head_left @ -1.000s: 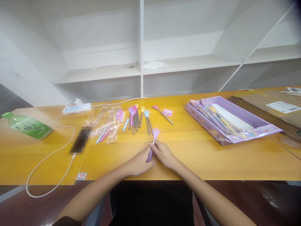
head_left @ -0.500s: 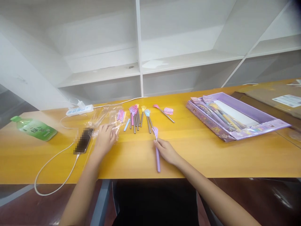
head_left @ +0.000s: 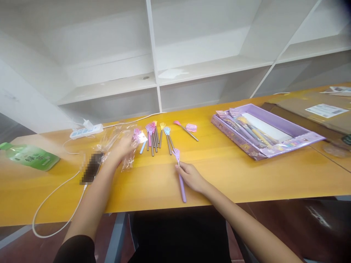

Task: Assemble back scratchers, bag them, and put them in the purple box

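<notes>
My right hand (head_left: 192, 177) is closed round a purple back scratcher (head_left: 182, 188), its claw-shaped head pointing away from me and its handle towards the table's front edge. My left hand (head_left: 126, 144) reaches over a clear plastic wrapper (head_left: 127, 160), its fingertips closed at a small pink-and-white piece (head_left: 141, 136) that looks like a card; the fingers partly cover it. Just to the right lie several back scratchers (head_left: 153, 137) with purple, pink, yellow and blue heads and metal shafts. A pink back scratcher (head_left: 188, 131) lies apart beside a pink card (head_left: 191, 128).
At the right, a purple display box (head_left: 287, 124) holds packaged back scratchers, with a cardboard box (head_left: 296, 104) behind it. On the left are a green bottle (head_left: 33, 157), a phone (head_left: 92, 168) on a white cable and a power strip (head_left: 86, 131). White shelving stands behind the table.
My left hand has moved forward and right from the plastic wrapper to the small coloured pieces; one now shows tilted at its fingertips. My right hand keeps hold of the purple back scratcher.
</notes>
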Demonstrator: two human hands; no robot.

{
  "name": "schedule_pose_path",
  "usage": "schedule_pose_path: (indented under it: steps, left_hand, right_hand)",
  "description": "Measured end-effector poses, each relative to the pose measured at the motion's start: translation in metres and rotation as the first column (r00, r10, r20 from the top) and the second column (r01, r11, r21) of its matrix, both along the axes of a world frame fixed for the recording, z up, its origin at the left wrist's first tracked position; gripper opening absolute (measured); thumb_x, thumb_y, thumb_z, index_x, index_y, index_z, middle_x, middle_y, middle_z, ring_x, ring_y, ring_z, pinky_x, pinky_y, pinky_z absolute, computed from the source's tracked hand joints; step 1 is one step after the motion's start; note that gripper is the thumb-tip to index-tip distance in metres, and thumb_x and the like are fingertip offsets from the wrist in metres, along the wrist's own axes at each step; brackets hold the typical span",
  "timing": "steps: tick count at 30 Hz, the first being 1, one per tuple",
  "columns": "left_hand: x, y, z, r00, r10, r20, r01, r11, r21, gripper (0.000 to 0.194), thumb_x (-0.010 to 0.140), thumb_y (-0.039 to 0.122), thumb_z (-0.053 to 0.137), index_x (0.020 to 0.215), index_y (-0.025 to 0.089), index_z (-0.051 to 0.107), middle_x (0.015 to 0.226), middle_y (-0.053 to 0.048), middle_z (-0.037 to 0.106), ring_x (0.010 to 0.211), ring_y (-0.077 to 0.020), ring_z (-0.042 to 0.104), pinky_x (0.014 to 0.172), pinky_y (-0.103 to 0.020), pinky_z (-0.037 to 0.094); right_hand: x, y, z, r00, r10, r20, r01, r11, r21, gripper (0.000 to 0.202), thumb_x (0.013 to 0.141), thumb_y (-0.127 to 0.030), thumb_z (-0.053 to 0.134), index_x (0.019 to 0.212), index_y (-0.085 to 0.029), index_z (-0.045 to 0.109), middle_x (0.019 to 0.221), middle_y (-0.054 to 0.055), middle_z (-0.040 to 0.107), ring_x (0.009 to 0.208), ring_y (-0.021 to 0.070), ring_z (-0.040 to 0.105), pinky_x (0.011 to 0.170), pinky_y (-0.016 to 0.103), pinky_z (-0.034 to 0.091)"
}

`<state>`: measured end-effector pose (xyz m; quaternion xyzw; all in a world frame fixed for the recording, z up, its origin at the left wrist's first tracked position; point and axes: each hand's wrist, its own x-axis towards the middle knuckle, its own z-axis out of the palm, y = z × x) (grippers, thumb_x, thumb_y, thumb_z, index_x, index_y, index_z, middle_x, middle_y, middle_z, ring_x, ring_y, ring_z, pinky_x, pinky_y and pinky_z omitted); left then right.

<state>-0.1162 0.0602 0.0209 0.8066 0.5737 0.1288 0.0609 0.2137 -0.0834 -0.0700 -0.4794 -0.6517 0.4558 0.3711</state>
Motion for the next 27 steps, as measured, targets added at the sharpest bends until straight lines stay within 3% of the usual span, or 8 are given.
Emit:
schedule_pose_path:
  steps: [5, 6, 9, 12, 17, 21, 24, 27]
  left_hand:
    - [0.004, -0.018, 0.067, 0.926, 0.006, 0.378, -0.022, 0.999, 0.038, 0.051, 0.087, 0.047, 0.078, 0.130, 0.021, 0.067, 0.115, -0.010, 0.073, 0.087, -0.0209, 0.070, 0.081, -0.036, 0.057]
    - [0.009, -0.023, 0.083, 0.847, 0.002, 0.531, -0.015, 1.000, 0.021, 0.052, 0.087, 0.049, 0.079, 0.129, 0.022, 0.067, 0.114, -0.010, 0.073, 0.080, -0.0178, 0.069, 0.075, -0.033, 0.057]
    - [0.035, -0.035, 0.119, 0.454, 0.023, 0.891, 0.097, 0.992, -0.075, 0.054, 0.089, 0.055, 0.077, 0.128, 0.021, 0.062, 0.107, -0.009, 0.073, 0.065, -0.0128, 0.066, 0.059, -0.027, 0.054]
    - [0.069, -0.040, 0.128, 0.186, 0.072, 0.980, 0.173, 0.979, -0.105, 0.053, 0.089, 0.059, 0.076, 0.120, 0.019, 0.062, 0.104, -0.011, 0.074, 0.063, -0.0129, 0.066, 0.055, -0.027, 0.054]
    - [0.112, -0.031, 0.090, -0.118, 0.077, 0.990, 0.143, 0.988, -0.060, 0.047, 0.090, 0.059, 0.076, 0.111, 0.020, 0.060, 0.104, -0.009, 0.072, 0.065, -0.0137, 0.068, 0.060, -0.029, 0.058]
    - [0.127, -0.025, 0.048, -0.245, 0.057, 0.968, 0.080, 0.996, -0.038, 0.044, 0.091, 0.055, 0.078, 0.113, 0.023, 0.057, 0.109, -0.007, 0.071, 0.076, -0.0149, 0.071, 0.074, -0.033, 0.062]
    - [0.129, -0.033, 0.017, -0.241, 0.064, 0.968, 0.141, 0.990, -0.030, 0.050, 0.090, 0.061, 0.077, 0.119, 0.025, 0.058, 0.122, -0.009, 0.071, 0.095, -0.0197, 0.074, 0.088, -0.040, 0.062]
    - [0.126, -0.052, -0.013, -0.091, 0.188, 0.978, 0.337, 0.930, -0.148, 0.058, 0.087, 0.066, 0.077, 0.125, 0.024, 0.063, 0.138, -0.013, 0.067, 0.114, -0.0265, 0.072, 0.098, -0.044, 0.059]
  right_hand:
    - [0.002, -0.002, 0.001, 0.999, 0.007, -0.052, -0.009, 1.000, -0.024, 0.050, 0.102, -0.063, 0.049, 0.073, -0.023, 0.041, 0.067, -0.004, 0.041, 0.064, 0.0141, 0.039, 0.061, 0.028, 0.034]
    - [0.001, -0.003, 0.001, 0.996, 0.036, -0.084, -0.040, 0.998, -0.052, 0.052, 0.101, -0.065, 0.050, 0.073, -0.023, 0.041, 0.067, -0.004, 0.043, 0.063, 0.0138, 0.040, 0.061, 0.028, 0.035]
    - [-0.007, -0.005, 0.004, 0.938, 0.149, -0.312, -0.214, 0.959, -0.185, 0.055, 0.101, -0.070, 0.050, 0.073, -0.023, 0.043, 0.066, -0.003, 0.051, 0.057, 0.0124, 0.047, 0.057, 0.028, 0.040]
    - [-0.021, -0.004, 0.017, 0.799, 0.075, -0.597, -0.292, 0.916, -0.275, 0.052, 0.097, -0.071, 0.060, 0.081, -0.022, 0.050, 0.068, -0.005, 0.050, 0.048, 0.0074, 0.036, 0.043, 0.022, 0.029]
    - [-0.033, 0.010, 0.054, 0.646, 0.002, -0.763, -0.351, 0.889, -0.294, 0.047, 0.089, -0.063, 0.078, 0.110, -0.022, 0.067, 0.096, 0.000, 0.063, 0.050, 0.0014, 0.019, 0.041, 0.019, 0.007]
    - [-0.029, 0.022, 0.061, 0.649, -0.013, -0.760, -0.411, 0.836, -0.365, 0.051, 0.077, -0.055, 0.091, 0.109, -0.022, 0.070, 0.077, -0.006, 0.057, 0.048, 0.0006, 0.015, 0.040, 0.018, 0.005]
    - [-0.026, 0.029, 0.050, 0.704, -0.039, -0.709, -0.360, 0.841, -0.404, 0.050, 0.070, -0.045, 0.097, 0.102, -0.020, 0.068, 0.077, -0.005, 0.063, 0.046, -0.0004, 0.017, 0.040, 0.018, 0.006]
    - [-0.023, 0.037, 0.036, 0.741, -0.116, -0.662, -0.210, 0.895, -0.393, 0.051, 0.067, -0.048, 0.097, 0.092, -0.020, 0.063, 0.073, -0.005, 0.064, 0.045, 0.0003, 0.020, 0.040, 0.019, 0.010]
